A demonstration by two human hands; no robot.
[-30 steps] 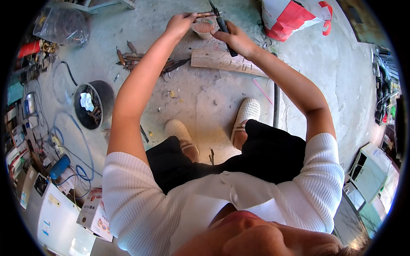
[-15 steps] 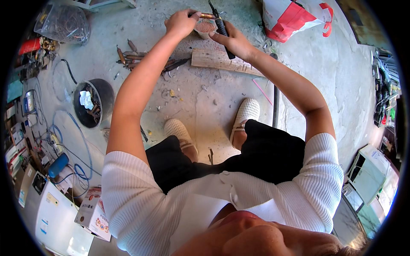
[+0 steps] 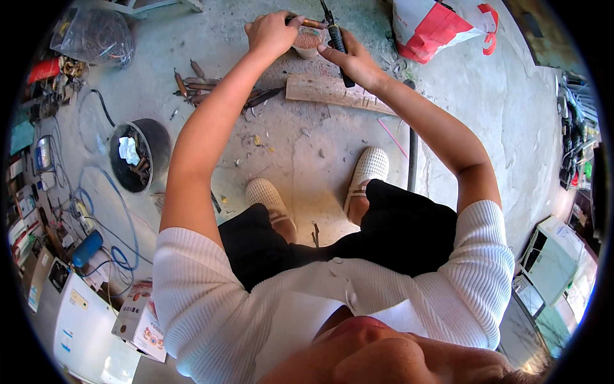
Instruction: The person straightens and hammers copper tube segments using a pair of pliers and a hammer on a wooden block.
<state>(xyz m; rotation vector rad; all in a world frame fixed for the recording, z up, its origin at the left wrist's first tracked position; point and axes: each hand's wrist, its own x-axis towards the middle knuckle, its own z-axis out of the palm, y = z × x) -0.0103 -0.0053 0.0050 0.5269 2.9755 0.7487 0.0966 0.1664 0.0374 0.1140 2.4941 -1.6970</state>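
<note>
bare arms (image 3: pixel 216 115) forward in an arc, left grip (image 3: pixel 272 34) and right grip (image 3: pixel 359 63) tight, near each other

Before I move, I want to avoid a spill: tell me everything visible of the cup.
The cup is pale and round, narrowing toward its base, perhaps plastic. Reddish-brown bits fill it nearly to the rim, too fine to identify. It stands upright on the floor just beyond the plank, between the left hand and right hand, with the tube above its far side. Whether either hand touches it is unclear.

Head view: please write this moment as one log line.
left hand: holds copper-coloured cylinder | right hand: holds black-handled tool | nearby: cup
</note>
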